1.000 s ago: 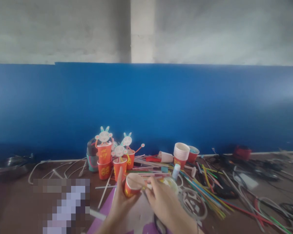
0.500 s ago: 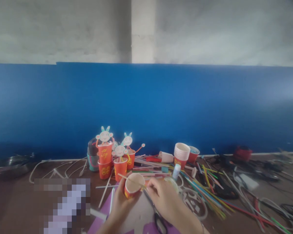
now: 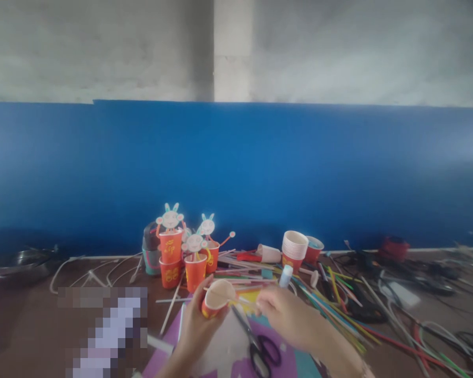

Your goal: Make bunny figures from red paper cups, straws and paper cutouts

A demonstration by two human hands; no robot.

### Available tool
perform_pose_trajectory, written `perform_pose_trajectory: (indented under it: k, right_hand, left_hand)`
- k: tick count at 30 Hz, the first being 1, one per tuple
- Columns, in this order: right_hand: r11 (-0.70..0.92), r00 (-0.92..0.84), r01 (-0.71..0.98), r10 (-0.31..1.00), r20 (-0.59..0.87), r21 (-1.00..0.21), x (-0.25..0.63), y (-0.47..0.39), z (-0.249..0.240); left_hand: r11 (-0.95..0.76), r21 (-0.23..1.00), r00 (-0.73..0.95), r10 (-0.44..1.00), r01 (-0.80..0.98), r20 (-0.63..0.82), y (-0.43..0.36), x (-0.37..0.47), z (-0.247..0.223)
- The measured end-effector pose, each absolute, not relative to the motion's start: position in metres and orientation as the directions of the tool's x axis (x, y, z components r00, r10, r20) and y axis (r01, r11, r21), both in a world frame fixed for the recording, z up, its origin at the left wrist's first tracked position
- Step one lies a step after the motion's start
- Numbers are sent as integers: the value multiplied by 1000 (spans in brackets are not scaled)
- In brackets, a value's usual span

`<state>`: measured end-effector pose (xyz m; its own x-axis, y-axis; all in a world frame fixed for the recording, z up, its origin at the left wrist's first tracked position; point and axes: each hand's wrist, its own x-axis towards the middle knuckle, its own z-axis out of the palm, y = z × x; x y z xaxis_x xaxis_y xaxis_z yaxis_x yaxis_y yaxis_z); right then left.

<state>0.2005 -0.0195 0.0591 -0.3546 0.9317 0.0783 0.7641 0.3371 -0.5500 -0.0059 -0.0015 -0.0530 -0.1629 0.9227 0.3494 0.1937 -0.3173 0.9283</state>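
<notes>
My left hand (image 3: 199, 320) is wrapped round a red paper cup (image 3: 212, 311), its white mouth tilted up. A thin pale stick (image 3: 242, 301) runs across the cup, with its left end just past the rim. The stick's right part is pinched between the fingers of my right hand (image 3: 278, 312). Whether it pierces the cup wall is too blurred to tell. Below my hands, black-handled scissors (image 3: 260, 352) lie on a white sheet (image 3: 224, 346) over purple paper (image 3: 161, 362).
Red cups with paper rabbit figures (image 3: 195, 270) stand behind my left hand. Beyond my right hand are a glue stick (image 3: 286, 275), a stack of paper cups (image 3: 294, 249) and many coloured sticks (image 3: 331, 310). Cables (image 3: 394, 320) tangle at the right; a metal bowl (image 3: 23, 260) sits far left.
My right hand has moved right, drawing the stick along with it, so less sticks out on the cup's left. The scissors' handles are now uncovered. My left hand keeps the cup nearly in place.
</notes>
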Motion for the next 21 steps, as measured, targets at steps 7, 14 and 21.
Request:
perform_pose_trajectory:
  k: [7, 14, 21]
  right_hand:
    - [331, -220, 778, 940, 261, -534, 210, -14, 71]
    - [245, -298, 646, 953, 57, -723, 230, -10, 77]
    - [241, -298, 700, 954, 33, -672, 234, -12, 81]
  left_hand:
    - [-259, 966, -329, 912, -2, 244, 2, -11, -41]
    - [-248, 944, -287, 941, -218, 181, 0, -8, -46]
    - [-257, 896, -307, 940, -363, 146, 0, -11, -42]
